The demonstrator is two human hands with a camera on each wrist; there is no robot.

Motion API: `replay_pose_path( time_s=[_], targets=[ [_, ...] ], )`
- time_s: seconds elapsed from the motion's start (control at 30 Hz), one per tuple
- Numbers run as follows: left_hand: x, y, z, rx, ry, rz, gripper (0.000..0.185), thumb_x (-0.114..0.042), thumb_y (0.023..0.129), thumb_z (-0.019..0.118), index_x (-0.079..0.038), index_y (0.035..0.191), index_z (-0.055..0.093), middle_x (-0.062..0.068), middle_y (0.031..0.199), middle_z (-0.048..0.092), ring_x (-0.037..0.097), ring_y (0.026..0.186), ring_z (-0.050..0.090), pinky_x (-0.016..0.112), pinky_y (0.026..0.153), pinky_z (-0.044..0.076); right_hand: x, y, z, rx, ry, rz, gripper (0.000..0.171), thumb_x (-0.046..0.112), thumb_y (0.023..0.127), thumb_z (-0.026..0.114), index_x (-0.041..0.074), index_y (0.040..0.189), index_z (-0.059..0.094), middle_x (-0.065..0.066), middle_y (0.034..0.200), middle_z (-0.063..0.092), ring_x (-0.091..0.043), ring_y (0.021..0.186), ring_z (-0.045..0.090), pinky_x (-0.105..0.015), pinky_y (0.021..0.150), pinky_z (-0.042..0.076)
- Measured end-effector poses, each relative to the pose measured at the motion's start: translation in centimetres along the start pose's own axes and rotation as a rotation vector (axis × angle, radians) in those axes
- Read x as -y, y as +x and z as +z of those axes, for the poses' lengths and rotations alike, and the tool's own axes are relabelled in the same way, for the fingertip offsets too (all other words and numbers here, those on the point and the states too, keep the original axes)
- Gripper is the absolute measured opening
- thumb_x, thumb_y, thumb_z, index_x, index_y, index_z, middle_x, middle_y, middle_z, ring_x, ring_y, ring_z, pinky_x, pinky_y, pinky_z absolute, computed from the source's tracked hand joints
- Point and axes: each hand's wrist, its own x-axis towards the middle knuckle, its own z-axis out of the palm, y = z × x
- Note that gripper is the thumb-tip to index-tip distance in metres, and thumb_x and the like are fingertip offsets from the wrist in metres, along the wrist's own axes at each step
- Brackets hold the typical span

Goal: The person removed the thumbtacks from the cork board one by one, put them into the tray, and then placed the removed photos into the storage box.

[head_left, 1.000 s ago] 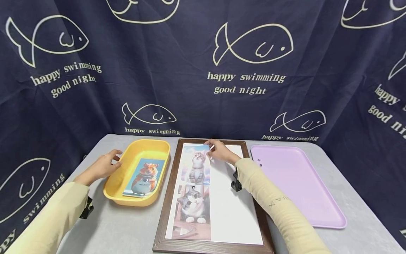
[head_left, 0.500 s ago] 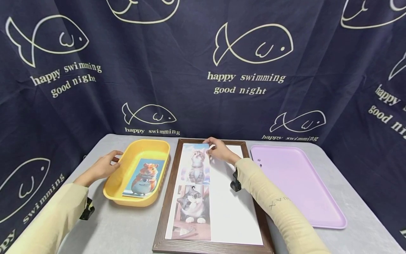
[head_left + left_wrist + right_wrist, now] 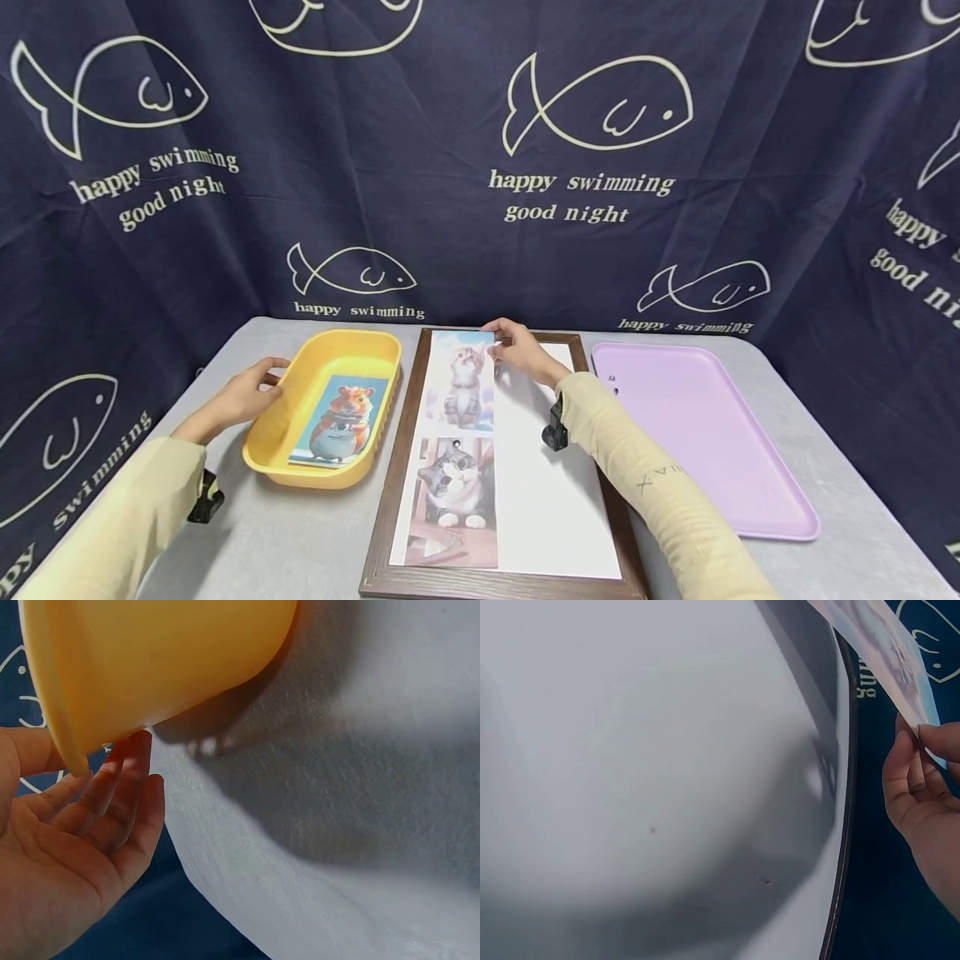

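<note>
The left hand [image 3: 238, 397] rests with relaxed, loosely spread fingers against the outer left wall of the yellow tub [image 3: 288, 392], which holds a hamster picture [image 3: 342, 418] and sits near the table's left edge. Just right of it lies the dark wooden frame [image 3: 400, 442], long axis running near to far, a grey cat picture [image 3: 455, 489] on its near half. The right hand [image 3: 521, 352] pinches the far right corner of the kitten picture [image 3: 463, 382], lifted off the white backing [image 3: 543, 492] at the far end, its long axis along the frame. Bare backing lies to its right. The purple tray [image 3: 697, 433] sits rightmost.
</note>
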Motion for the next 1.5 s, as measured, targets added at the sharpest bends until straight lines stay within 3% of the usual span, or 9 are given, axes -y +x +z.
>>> replay_pose_path(
  time_s=[0.33, 0.63, 0.9, 1.13, 1.5],
  targets=[
    [0.4, 0.0, -0.2, 0.066, -0.076, -0.076, 0.044, -0.012, 0.09, 0.045, 0.007, 0.129, 0.037, 0.036, 0.115, 0.05, 0.045, 0.107, 0.049, 0.049, 0.084, 0.043, 0.2, 0.2, -0.1, -0.005, 0.096, 0.025, 0.037, -0.005, 0.088, 0.05, -0.002, 0.125, 0.047, -0.01, 0.096, 0.04, -0.021, 0.081, 0.051, -0.048, 0.085, 0.047],
    [0.9, 0.1, -0.2, 0.131, -0.173, -0.143, 0.046, -0.015, 0.093, 0.041, 0.007, 0.132, 0.032, 0.034, 0.119, 0.047, 0.034, 0.099, 0.055, 0.036, 0.074, 0.05, 0.6, 0.5, 0.1, -0.025, 0.143, 0.05, 0.037, -0.005, 0.087, 0.05, 0.002, 0.123, 0.049, -0.007, 0.09, 0.044, -0.02, 0.078, 0.051, -0.053, 0.085, 0.045],
    [0.9, 0.2, -0.2, 0.135, -0.192, -0.17, 0.047, -0.016, 0.092, 0.04, 0.007, 0.133, 0.031, 0.033, 0.118, 0.049, 0.029, 0.096, 0.057, 0.036, 0.073, 0.051, 1.4, 0.6, 0.7, 0.011, 0.194, 0.05, 0.038, -0.005, 0.087, 0.05, 0.001, 0.125, 0.048, -0.006, 0.091, 0.042, -0.022, 0.08, 0.05, -0.056, 0.089, 0.042],
    [0.8, 0.3, -0.1, 0.139, -0.181, -0.184, 0.046, -0.015, 0.093, 0.04, 0.007, 0.133, 0.031, 0.034, 0.12, 0.048, 0.031, 0.098, 0.057, 0.036, 0.074, 0.051, 2.4, 0.7, 1.7, 0.049, 0.205, 0.043, 0.038, -0.005, 0.087, 0.05, 0.001, 0.125, 0.048, -0.003, 0.092, 0.039, -0.015, 0.079, 0.049, -0.051, 0.091, 0.044],
    [1.0, 0.5, 0.1, 0.142, -0.181, -0.192, 0.046, -0.017, 0.094, 0.039, 0.005, 0.134, 0.031, 0.034, 0.121, 0.047, 0.032, 0.1, 0.056, 0.036, 0.075, 0.05, 3.9, 1.3, 4.1, 0.072, 0.189, 0.039, 0.038, -0.006, 0.085, 0.052, 0.001, 0.123, 0.05, -0.002, 0.09, 0.039, -0.013, 0.078, 0.052, -0.033, 0.079, 0.052]
  ],
)
